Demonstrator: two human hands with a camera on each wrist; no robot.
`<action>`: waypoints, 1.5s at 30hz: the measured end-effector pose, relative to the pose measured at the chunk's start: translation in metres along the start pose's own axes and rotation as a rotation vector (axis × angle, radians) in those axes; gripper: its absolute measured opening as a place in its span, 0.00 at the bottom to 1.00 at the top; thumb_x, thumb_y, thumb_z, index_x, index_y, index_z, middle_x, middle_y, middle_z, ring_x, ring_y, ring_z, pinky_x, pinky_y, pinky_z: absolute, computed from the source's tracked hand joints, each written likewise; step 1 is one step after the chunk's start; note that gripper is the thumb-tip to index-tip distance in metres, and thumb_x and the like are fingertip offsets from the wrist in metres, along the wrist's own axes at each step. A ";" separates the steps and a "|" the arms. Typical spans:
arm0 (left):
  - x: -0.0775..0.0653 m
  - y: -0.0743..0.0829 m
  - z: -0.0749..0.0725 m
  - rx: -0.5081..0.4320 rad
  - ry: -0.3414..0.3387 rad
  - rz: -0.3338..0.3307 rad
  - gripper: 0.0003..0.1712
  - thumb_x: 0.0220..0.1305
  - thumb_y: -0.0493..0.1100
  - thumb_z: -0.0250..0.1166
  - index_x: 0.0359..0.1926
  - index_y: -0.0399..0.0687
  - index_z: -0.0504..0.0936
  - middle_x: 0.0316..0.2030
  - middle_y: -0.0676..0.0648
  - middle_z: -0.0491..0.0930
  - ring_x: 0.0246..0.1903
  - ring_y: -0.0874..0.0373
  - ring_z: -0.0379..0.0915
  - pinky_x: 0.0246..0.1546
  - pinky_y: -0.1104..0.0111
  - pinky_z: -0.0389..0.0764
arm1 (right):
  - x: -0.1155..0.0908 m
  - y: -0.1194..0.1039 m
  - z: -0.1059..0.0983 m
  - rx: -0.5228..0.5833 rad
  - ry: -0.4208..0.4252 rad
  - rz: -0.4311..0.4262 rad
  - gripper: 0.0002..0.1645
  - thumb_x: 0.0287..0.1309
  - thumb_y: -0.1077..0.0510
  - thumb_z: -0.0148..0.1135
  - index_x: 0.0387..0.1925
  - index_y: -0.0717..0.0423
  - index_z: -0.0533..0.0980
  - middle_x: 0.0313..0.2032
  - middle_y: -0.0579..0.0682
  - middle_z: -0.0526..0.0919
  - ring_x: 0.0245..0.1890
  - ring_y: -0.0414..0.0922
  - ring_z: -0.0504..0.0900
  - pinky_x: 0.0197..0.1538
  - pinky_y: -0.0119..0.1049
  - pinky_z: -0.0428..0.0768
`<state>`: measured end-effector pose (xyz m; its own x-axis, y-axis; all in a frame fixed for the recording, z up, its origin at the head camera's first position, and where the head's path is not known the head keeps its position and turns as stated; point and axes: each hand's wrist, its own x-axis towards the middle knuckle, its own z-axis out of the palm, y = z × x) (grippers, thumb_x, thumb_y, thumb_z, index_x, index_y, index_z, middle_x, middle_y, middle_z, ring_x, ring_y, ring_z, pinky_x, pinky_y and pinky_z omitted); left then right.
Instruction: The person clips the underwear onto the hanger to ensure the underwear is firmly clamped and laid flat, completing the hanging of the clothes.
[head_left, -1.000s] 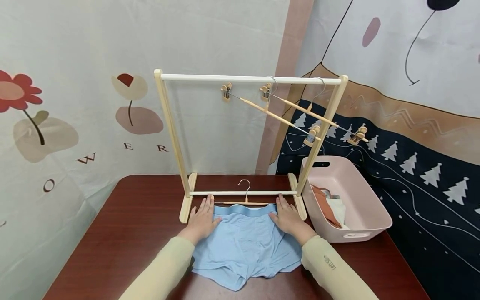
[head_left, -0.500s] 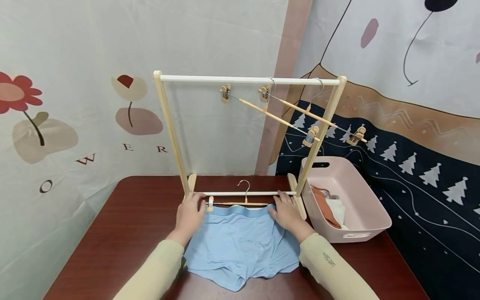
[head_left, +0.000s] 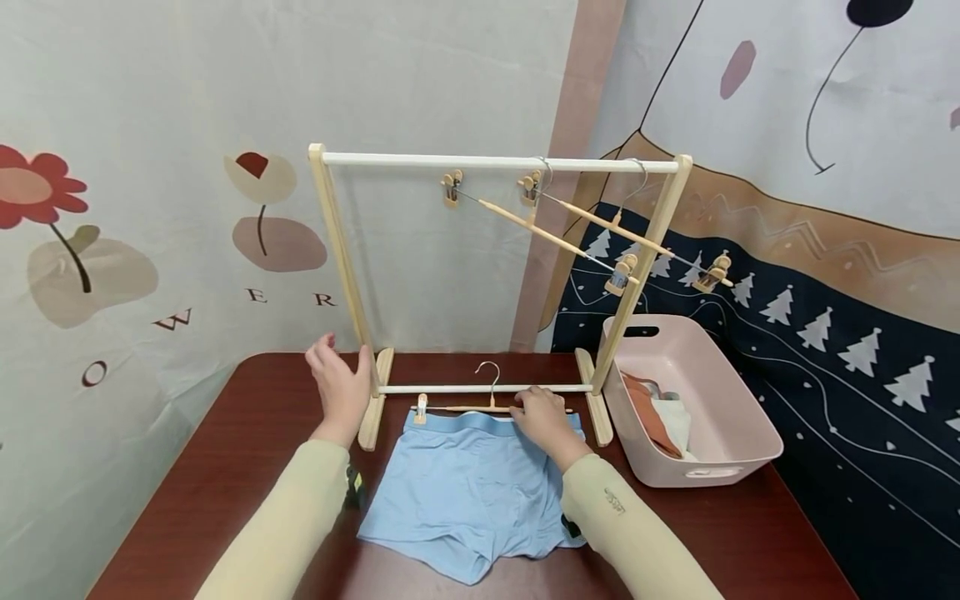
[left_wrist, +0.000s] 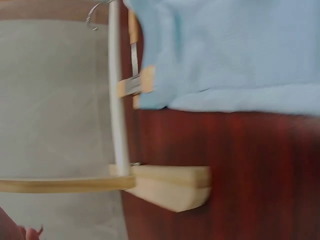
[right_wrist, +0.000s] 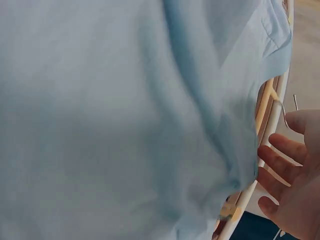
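Observation:
Light blue boxer briefs lie flat on the table, waistband toward the rack. Along the waistband lies a wooden clip hanger with a metal hook. Its left clip is at the waistband's left corner, also seen in the left wrist view as a blurred clip. My left hand is raised beside the rack's left post, fingers apart, holding nothing. My right hand is over the waistband's right part, close to the hanger. In the right wrist view its relaxed fingers are right at the waistband.
A wooden rack with a white top bar stands at the back of the table. Two clip hangers, one with a wooden bar, hang from it on the right. A pink basket with folded cloth stands at the right.
My left hand has left the waistband's left corner and risen leftward to the post, uncovering the clip there. My right hand has slid left along the waistband, exposing its right corner.

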<state>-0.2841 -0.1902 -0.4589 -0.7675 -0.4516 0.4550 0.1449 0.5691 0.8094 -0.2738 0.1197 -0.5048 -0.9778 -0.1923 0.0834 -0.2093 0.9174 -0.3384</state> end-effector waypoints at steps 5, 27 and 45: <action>0.017 0.008 -0.004 0.013 -0.124 0.023 0.33 0.71 0.48 0.50 0.70 0.40 0.53 0.61 0.34 0.63 0.60 0.40 0.61 0.58 0.50 0.66 | 0.008 -0.011 0.005 0.001 -0.030 0.012 0.17 0.64 0.50 0.57 0.48 0.55 0.80 0.48 0.54 0.80 0.52 0.54 0.75 0.58 0.50 0.69; 0.036 0.002 -0.013 0.049 -0.323 0.157 0.25 0.75 0.44 0.44 0.66 0.36 0.64 0.52 0.30 0.73 0.52 0.36 0.74 0.50 0.50 0.76 | 0.027 -0.045 0.025 0.117 -0.042 0.219 0.12 0.64 0.53 0.57 0.33 0.54 0.82 0.45 0.55 0.80 0.49 0.55 0.76 0.55 0.52 0.70; 0.040 0.004 -0.016 0.054 -0.440 0.058 0.31 0.75 0.49 0.42 0.72 0.41 0.52 0.62 0.30 0.65 0.57 0.37 0.69 0.53 0.51 0.74 | 0.034 -0.045 -0.040 0.304 -0.076 0.122 0.05 0.54 0.53 0.68 0.31 0.49 0.85 0.35 0.46 0.85 0.33 0.42 0.79 0.36 0.36 0.78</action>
<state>-0.3041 -0.2172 -0.4315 -0.9532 -0.0893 0.2888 0.1719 0.6257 0.7609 -0.2976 0.0861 -0.4495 -0.9916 -0.1231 -0.0410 -0.0731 0.7916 -0.6067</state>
